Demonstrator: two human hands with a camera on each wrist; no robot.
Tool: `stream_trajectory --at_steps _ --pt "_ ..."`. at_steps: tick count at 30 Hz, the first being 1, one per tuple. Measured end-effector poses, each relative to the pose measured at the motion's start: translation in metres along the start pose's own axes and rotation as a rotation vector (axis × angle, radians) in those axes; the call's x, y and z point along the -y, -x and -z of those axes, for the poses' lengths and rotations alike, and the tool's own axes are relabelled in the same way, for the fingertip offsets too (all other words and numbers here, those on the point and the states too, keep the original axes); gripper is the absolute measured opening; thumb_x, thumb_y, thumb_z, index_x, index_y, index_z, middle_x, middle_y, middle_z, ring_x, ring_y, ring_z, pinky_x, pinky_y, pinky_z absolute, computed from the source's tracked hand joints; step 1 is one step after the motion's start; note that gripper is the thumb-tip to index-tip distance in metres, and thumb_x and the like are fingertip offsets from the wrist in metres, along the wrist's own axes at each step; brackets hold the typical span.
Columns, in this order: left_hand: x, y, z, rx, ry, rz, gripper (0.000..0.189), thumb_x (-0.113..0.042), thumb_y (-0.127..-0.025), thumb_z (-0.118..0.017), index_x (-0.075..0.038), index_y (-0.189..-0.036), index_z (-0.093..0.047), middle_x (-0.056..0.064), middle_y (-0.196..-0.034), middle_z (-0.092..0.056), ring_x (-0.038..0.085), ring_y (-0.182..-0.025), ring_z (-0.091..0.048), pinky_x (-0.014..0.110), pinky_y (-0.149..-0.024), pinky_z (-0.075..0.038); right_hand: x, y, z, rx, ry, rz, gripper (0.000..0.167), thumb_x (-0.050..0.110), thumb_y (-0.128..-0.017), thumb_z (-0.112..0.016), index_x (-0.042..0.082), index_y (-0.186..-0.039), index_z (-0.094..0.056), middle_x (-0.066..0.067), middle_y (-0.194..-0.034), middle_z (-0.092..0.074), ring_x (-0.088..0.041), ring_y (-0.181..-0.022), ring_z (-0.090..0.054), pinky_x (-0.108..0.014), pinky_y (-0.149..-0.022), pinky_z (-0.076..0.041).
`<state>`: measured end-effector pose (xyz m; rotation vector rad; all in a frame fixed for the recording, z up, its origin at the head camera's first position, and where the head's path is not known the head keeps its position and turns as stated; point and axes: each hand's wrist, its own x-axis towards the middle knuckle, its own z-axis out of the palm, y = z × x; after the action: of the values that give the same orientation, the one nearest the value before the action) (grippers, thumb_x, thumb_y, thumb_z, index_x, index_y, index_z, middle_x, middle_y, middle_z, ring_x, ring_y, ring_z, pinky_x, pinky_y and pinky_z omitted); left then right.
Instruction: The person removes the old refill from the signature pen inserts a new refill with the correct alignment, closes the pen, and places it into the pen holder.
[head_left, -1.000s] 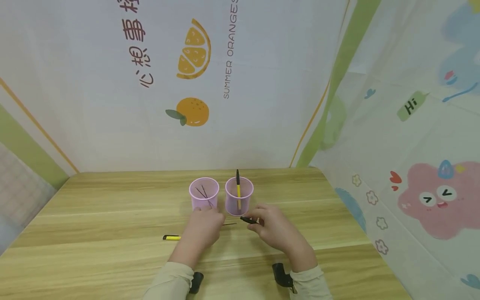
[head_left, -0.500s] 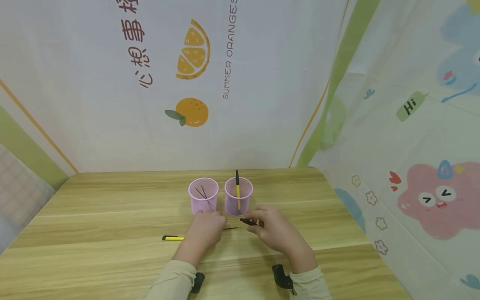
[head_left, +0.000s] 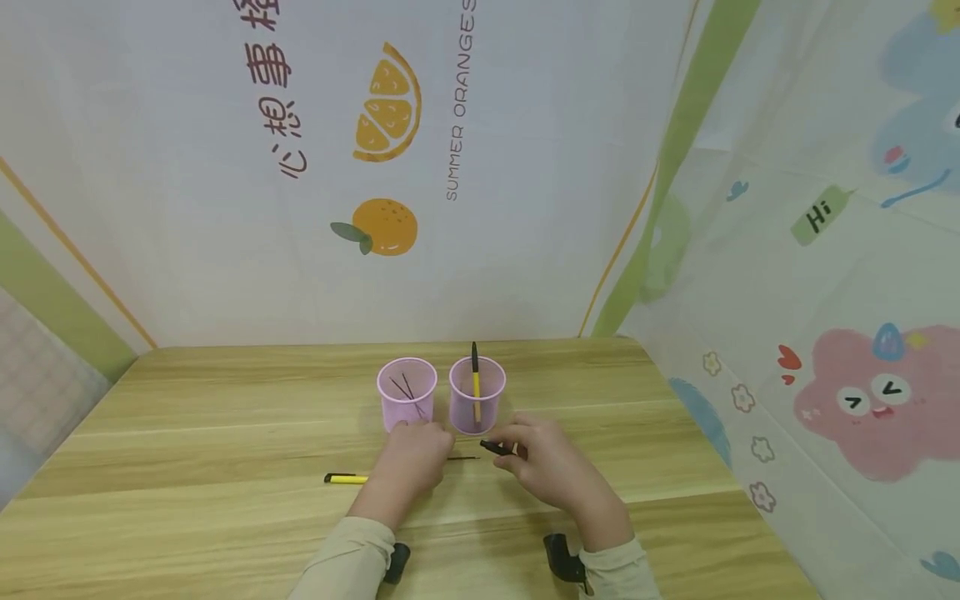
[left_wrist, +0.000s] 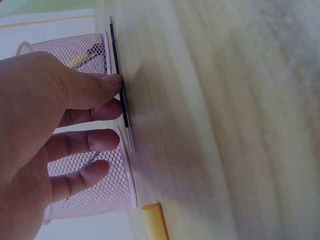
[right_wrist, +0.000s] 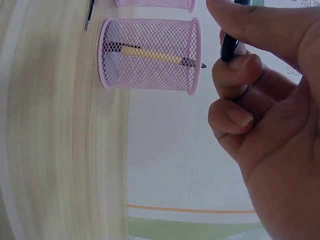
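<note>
My left hand (head_left: 412, 458) pinches a thin dark pen refill (left_wrist: 118, 65) between thumb and fingertip, low over the wooden table. The refill has a metal tip at one end and a paler stretch at the other. In the right wrist view, my right hand (right_wrist: 265, 90) holds a short black pen part (right_wrist: 230, 47) between thumb and curled fingers; much of the part is hidden. A yellow pen barrel (head_left: 345, 478) with a black end lies left of my left hand, partly covered by the forearm.
Two pink mesh cups stand just beyond my hands. The left cup (head_left: 407, 408) contains thin dark refills (head_left: 402, 386); the right cup (head_left: 465, 408) holds a yellow-and-black pen (head_left: 476, 379). A printed cloth (head_left: 525, 208) hangs behind the table (head_left: 225, 433).
My left hand has shifted slightly toward me and to the right with the refill. The right hand stays nearly in place, still holding the black pen part.
</note>
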<state>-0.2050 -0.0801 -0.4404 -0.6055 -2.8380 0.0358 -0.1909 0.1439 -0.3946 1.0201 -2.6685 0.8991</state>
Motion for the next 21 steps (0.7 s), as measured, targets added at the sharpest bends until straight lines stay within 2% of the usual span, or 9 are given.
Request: stream_trajectory --at_steps 13,17,21 --pt "0.0 -0.002 0.007 0.011 0.049 0.009 0.011 -0.011 -0.081 -0.082 -0.013 -0.081 -0.071 0.004 -0.08 -0.072 0.025 -0.075 -0.068 0.044 -0.065 -0.056 0.001 0.001 0.001 0.024 -0.024 -0.038 0.021 0.002 -0.09 -0.081 0.009 -0.11 -0.081 0.001 -0.09 -0.068 0.001 -0.075 -0.051 -0.018 -0.066 -0.048" --pt "0.002 -0.008 0.015 -0.039 0.117 0.005 0.011 -0.016 -0.092 -0.076 -0.014 -0.084 -0.068 0.005 -0.079 -0.071 0.029 -0.074 -0.071 0.048 -0.064 -0.058 0.001 0.001 0.001 0.024 -0.024 -0.037 0.022 0.002 -0.09 -0.081 0.009 -0.111 -0.081 0.002 -0.09 -0.067 0.002 -0.075 -0.051 -0.018 -0.065 -0.048" --pt "0.007 -0.015 0.038 -0.111 0.199 -0.003 0.02 -0.022 -0.1 -0.07 -0.017 -0.081 -0.064 0.0 -0.07 -0.063 0.025 -0.063 -0.063 0.044 -0.058 -0.053 0.0 0.001 0.001 0.025 -0.025 -0.036 0.023 0.002 -0.09 -0.081 0.009 -0.111 -0.081 0.002 -0.089 -0.067 0.001 -0.074 -0.051 -0.018 -0.065 -0.048"
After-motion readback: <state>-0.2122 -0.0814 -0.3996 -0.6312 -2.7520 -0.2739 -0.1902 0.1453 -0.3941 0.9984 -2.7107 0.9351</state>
